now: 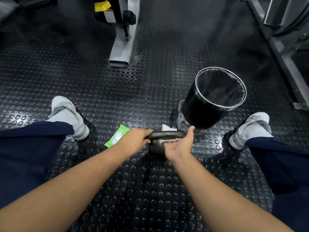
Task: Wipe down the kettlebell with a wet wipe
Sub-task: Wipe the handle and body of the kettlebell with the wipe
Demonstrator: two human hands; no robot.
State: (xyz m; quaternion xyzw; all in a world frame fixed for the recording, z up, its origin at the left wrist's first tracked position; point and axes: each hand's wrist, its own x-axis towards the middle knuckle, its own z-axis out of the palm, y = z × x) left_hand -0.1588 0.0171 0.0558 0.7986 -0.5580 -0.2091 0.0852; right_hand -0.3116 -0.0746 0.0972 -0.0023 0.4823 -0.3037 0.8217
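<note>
Our left hand (135, 139) curled round kettlebell (167, 135) handle; right hand (179, 144) spread, fingers pressing wet wipe (170, 140) against it. Bin (197, 108) just behind kettlebell.

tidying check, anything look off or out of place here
Only the bin liner: clear plastic hangs down outside the black waste bin and bunches on the floor by the kettlebell. Nothing else stands out.

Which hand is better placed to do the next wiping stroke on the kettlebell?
Right. The right hand lies open against the kettlebell, its fingers by the white wet wipe that shows around the handle. The left hand grips the handle's left end, so it is likely steadying the weight.
</note>
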